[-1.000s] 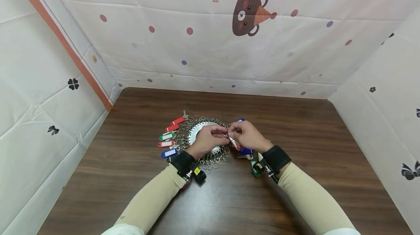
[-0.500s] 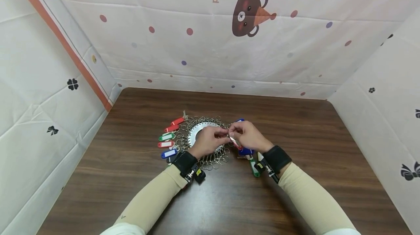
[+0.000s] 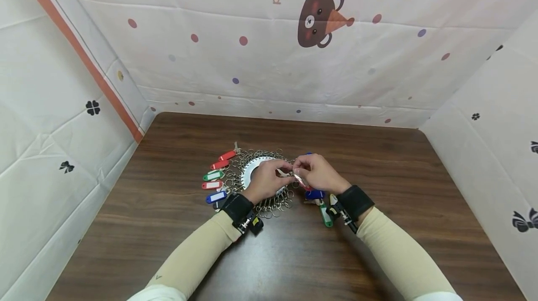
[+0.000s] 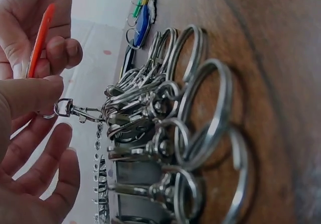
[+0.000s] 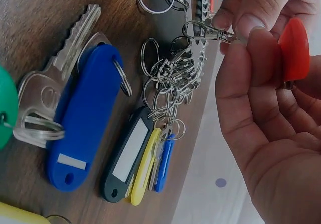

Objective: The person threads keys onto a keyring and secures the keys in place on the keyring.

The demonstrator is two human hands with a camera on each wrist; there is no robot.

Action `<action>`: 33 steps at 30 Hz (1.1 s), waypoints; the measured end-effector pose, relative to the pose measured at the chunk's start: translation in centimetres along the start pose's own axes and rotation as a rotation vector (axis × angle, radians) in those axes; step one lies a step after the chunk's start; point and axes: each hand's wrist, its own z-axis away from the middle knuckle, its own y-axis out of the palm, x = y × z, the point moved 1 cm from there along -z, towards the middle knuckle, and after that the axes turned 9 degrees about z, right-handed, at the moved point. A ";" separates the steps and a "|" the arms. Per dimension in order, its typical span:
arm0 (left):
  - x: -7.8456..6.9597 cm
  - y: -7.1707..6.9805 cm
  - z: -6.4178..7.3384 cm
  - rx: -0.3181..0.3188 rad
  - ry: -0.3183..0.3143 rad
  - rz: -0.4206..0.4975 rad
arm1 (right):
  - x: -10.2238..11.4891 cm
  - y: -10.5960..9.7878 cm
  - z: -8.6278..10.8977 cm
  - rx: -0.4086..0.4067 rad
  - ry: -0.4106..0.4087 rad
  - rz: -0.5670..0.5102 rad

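Note:
A silver ring-shaped plate [image 3: 250, 168] lies mid-table, fringed with several small swivel clasps and split rings. My left hand [image 3: 267, 181] is over its right side, thumb and fingertips pinching the split ring of one swivel clasp [image 4: 75, 110], which is drawn up from the plate in the left wrist view. Meeting it fingertip to fingertip, my right hand [image 3: 318, 173] holds a red key tag [image 5: 294, 48] in its curled fingers. The tag's own ring and key are mostly hidden by the fingers.
Red, green and blue key tags [image 3: 213, 184] fan out from the plate's left side. To the right lie a blue tag [image 5: 88, 118] with a key, a green tag [image 3: 325, 215], and black [image 5: 127, 156] and yellow [image 5: 146, 168] tags. Patterned white sheeting [image 3: 252, 58] surrounds the wooden table [image 3: 378, 161].
Both hands stay at the plate's right side. The left fingers have arched slightly, so a gap shows between index finger and thumb; the red tag has tilted a little.

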 end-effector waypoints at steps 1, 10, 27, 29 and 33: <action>0.0 0.0 0.0 -0.008 0.001 -0.013 | 0.0 0.0 0.0 -0.001 0.001 -0.003; -0.1 0.0 0.1 -0.041 0.017 -0.081 | -0.1 0.1 0.0 -0.014 -0.006 0.009; -0.2 -0.1 0.1 0.031 0.031 -0.040 | -0.1 0.1 -0.1 -0.016 -0.016 0.037; -0.2 -0.1 0.0 0.024 0.035 -0.037 | -0.1 0.1 -0.1 -0.013 -0.017 0.036; -0.2 -0.1 0.0 0.014 0.044 -0.033 | 0.0 0.1 -0.1 -0.014 -0.020 0.033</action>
